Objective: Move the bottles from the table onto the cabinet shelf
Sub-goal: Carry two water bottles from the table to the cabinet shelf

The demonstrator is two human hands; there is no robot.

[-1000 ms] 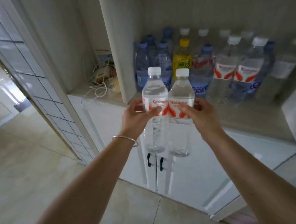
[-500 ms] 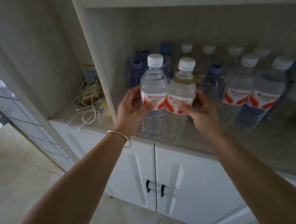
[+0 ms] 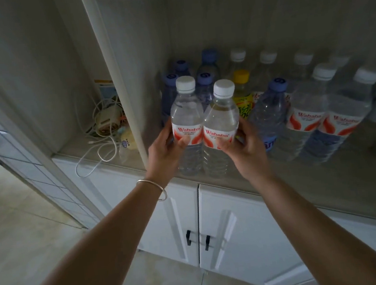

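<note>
L hand (image 3: pixel 165 148) & R hand (image 3: pixel 240 145) each clasp a full bottle (image 3: pixel 187 121) at label; likely heavy, slick below grip.

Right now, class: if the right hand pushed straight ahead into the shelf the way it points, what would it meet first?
Most likely the blue-capped bottle standing just behind the right hand and the bottle it grips. The yellow-capped bottle is close too; depth is hard to judge.
</note>
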